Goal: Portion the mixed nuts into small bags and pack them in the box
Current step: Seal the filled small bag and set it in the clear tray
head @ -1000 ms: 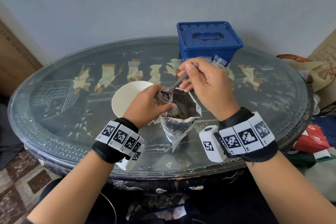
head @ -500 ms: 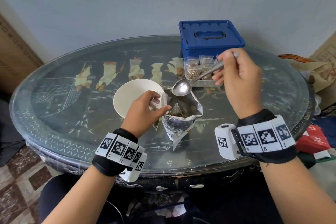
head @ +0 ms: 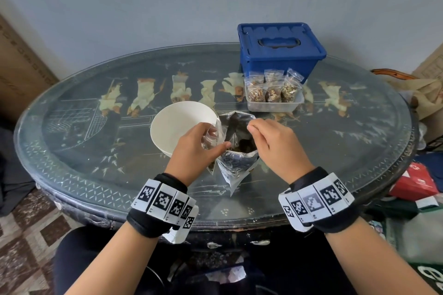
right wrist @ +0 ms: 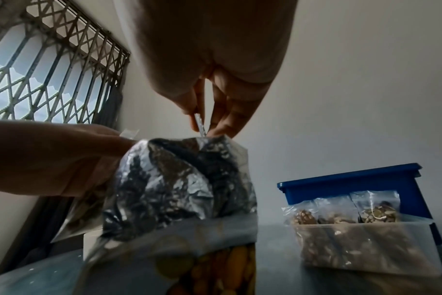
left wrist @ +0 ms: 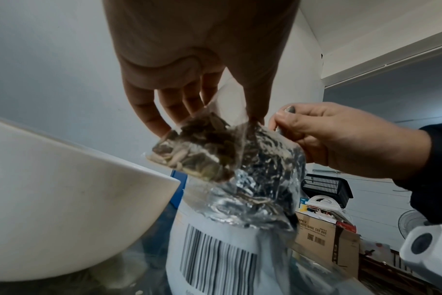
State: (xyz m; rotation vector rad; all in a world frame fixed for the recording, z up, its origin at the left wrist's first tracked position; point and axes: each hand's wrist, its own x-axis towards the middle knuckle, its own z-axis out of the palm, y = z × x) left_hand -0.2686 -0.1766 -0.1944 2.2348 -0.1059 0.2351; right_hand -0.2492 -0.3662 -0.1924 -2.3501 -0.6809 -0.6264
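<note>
My left hand (head: 203,146) pinches the mouth of a small clear bag (head: 212,136) partly filled with mixed nuts (left wrist: 197,151), beside the left edge of the open foil nut pouch (head: 236,163). My right hand (head: 266,139) grips a metal spoon handle (right wrist: 199,124) over the pouch; the spoon's bowl is down inside and hidden. The pouch stands upright on the glass table (head: 96,175). Three filled small bags (head: 271,91) stand in a clear plastic container (head: 273,105). Behind it sits the blue box (head: 280,48) with its lid on.
A white bowl (head: 177,124) stands just left of the pouch, close to my left hand. Cardboard boxes and bags lie off the table's right side (head: 417,184). A wall rises right behind the table.
My right hand came down and left from in front of the blue box, and the spoon went into the foil pouch. My left hand kept hold of the small bag.
</note>
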